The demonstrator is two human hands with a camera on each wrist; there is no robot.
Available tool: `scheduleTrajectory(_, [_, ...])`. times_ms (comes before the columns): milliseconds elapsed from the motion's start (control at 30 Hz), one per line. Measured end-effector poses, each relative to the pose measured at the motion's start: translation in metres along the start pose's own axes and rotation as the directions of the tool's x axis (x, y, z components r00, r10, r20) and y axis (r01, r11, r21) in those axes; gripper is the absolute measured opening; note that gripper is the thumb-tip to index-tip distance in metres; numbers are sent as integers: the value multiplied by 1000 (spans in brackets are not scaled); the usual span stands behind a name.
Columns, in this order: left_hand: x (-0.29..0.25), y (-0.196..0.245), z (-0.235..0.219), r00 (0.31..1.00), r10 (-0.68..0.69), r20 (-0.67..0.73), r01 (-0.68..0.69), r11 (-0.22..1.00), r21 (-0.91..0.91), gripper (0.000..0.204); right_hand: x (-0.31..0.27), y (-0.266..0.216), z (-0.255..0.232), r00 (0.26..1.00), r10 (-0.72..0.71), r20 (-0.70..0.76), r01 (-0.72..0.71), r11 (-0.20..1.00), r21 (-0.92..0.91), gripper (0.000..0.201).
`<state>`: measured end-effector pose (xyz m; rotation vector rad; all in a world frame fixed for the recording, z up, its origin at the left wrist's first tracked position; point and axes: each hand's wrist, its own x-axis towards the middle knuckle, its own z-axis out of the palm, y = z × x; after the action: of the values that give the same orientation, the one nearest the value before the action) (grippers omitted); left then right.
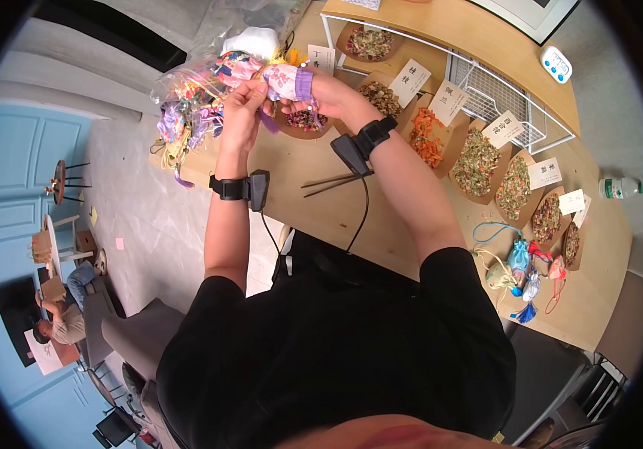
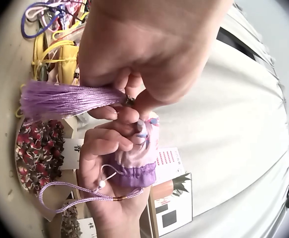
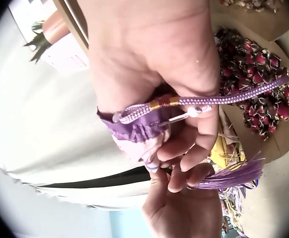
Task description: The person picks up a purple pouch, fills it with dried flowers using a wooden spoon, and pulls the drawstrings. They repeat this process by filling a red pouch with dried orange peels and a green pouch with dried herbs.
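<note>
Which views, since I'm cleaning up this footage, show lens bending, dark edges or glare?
Head: strong fisheye bending, black curved borders, shiny glints on the plastic bag; left wrist: dark corners, pale cloth brightly lit, tassel strands fairly crisp; right wrist: dark corners too, dried flowers distinct.

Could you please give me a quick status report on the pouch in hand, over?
Left hand pinching purple tassel near its top. Right hand holding pink-and-purple drawstring pouch. Lilac cord loop hanging loose. Nothing visibly blocking the hands.
</note>
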<state>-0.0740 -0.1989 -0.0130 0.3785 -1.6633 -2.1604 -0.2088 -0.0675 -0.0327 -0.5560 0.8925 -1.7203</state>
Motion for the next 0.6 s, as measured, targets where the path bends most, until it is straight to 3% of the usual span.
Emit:
scheduleTrajectory(200, [4, 2, -4, 998, -29, 49, 30, 999, -28, 13, 1, 9, -4, 997, -38, 68, 25, 981, 191, 28])
scheduleTrajectory(267, [3, 6, 4, 999, -46, -12, 46, 999, -3, 13, 4, 10, -5, 999, -39, 20, 36, 990, 135, 28])
scheduleTrajectory(400, [3, 4, 5, 994, -98, 39, 95, 993, 72, 12, -1, 1, 1, 1000, -25, -16, 25, 1000, -10, 30])
scheduleTrajectory(600, [3, 2, -9, 977, -137, 163, 148, 987, -60, 10, -1, 3, -5, 1000, -16, 18, 13, 991, 131, 35])
